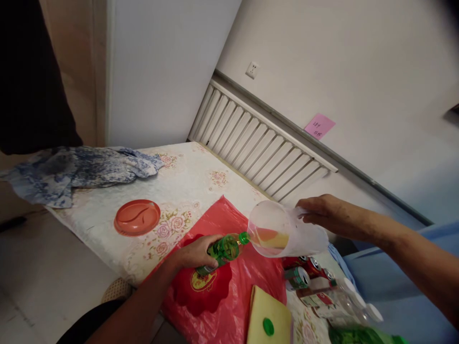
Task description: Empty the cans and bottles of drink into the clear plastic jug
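Note:
My left hand (201, 253) is wrapped round a green plastic bottle (226, 248), tilted with its neck toward the mouth of a clear plastic pitcher (304, 236). My right hand (315, 209) grips the pitcher by its handle and holds it on its side above the table. Some yellowish colour shows within the pitcher; whether it is liquid I cannot tell. Under the bottle lies a red scalloped dish (218, 291) with a yellow emblem, on a red plastic sheet (236, 220). A green cap (268, 327) rests on a yellow pad (272, 306).
An orange divided plate (137, 218) and a blue-and-white cloth (103, 167) are on the flowered tablecloth (186, 157). Several cans (297, 278) and clear bottles (337, 306) stand or lie at the right. A radiator (258, 138) runs along the table's far edge.

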The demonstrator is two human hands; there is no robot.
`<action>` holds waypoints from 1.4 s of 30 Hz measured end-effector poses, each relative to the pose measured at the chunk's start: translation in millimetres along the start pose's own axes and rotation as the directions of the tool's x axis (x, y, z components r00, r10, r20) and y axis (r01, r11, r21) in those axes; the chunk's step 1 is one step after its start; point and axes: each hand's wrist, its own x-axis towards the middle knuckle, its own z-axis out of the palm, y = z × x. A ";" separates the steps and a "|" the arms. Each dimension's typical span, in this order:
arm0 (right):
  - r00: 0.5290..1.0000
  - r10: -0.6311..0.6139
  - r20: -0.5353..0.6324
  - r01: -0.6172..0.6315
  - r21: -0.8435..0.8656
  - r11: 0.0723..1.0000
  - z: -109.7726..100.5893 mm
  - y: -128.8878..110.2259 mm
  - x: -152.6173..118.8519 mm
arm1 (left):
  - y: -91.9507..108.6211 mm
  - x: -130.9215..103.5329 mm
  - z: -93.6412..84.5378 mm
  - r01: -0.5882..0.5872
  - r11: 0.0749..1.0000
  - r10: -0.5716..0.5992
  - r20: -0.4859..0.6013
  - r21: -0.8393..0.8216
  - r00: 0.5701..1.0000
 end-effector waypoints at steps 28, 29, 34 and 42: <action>0.997 0.075 0.002 -0.075 0.175 0.982 12.3 6.8 -9.7 | -0.7 -0.2 -1.8 -0.003 1.000 0.003 -0.008 -0.015 1.000; 0.996 0.088 0.006 -0.087 0.235 0.968 16.7 10.0 -11.9 | -0.8 -0.4 -1.9 0.002 1.000 -0.002 -0.005 -0.012 1.000; 0.991 0.127 -0.050 -0.089 0.472 0.877 45.5 31.8 -22.3 | 0.1 -0.6 -1.1 0.012 0.999 -0.012 0.003 -0.053 1.000; 0.932 0.320 -0.169 -0.111 0.707 0.698 102.2 84.5 -35.8 | 3.5 -0.4 -1.4 0.001 0.994 -0.002 -0.006 -0.110 1.000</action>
